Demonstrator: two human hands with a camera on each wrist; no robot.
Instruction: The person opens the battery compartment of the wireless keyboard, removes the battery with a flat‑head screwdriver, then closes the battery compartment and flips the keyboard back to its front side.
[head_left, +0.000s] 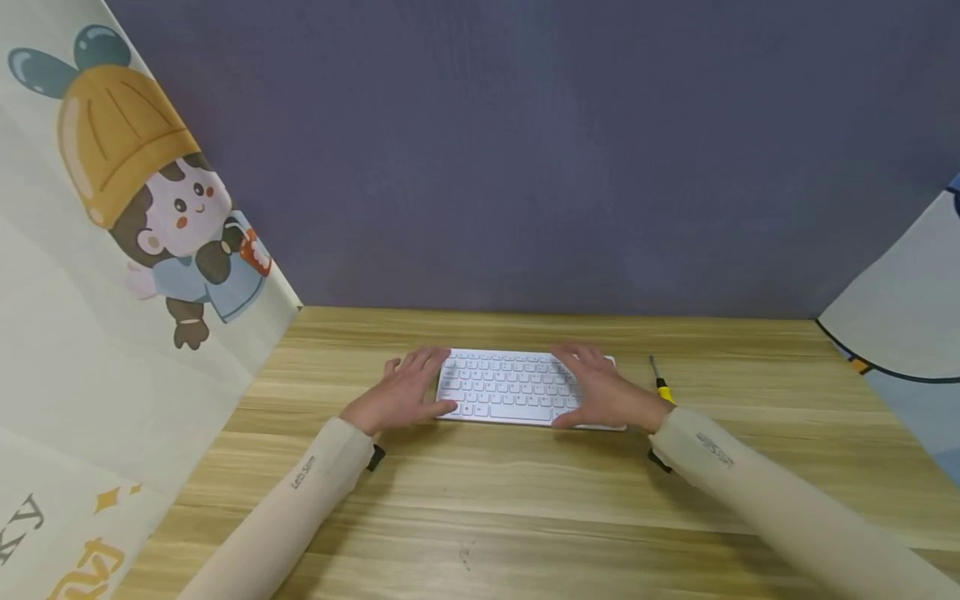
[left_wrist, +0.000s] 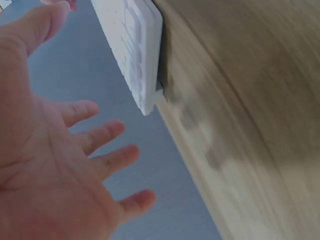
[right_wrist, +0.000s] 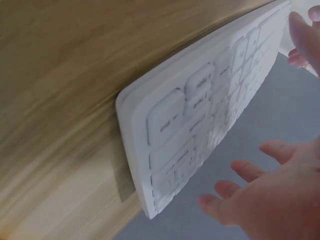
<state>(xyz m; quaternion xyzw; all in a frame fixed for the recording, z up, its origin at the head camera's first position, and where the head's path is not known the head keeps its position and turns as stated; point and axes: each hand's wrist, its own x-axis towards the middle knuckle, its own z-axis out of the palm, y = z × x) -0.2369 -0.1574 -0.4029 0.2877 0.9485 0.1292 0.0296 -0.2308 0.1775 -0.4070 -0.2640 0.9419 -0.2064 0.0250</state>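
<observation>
Resting on the light-brown wood-grained table [head_left: 480,517], about midway between left and right and toward the far side: one slim white rectangular keyboard [head_left: 517,387], long edges running left to right. At its left end, the left hand [head_left: 401,392], fingers spread wide and holding nothing, thumb over the near left corner. At its right end, the right hand [head_left: 603,393], also wide and with nothing in its grasp, fingers toward the far edge, thumb toward the near one. Hard to tell from the head view any light contact with the keys; in the wrist views, most fingers seemingly clear of them. For good control of both ends, probably best to keep the hands level with each other and move them at one pace. Bear on the plain rim rather than on the keys, to avoid stray presses, and match the pressure left and right, to avoid skewing. Mind the yellow-and-black screwdriver [head_left: 662,385] with a thin metal shaft, lying just to the right of the right hand and partly hidden by the cream fabric sleeve [head_left: 738,467]: best to keep the right forearm from brushing it.
</observation>
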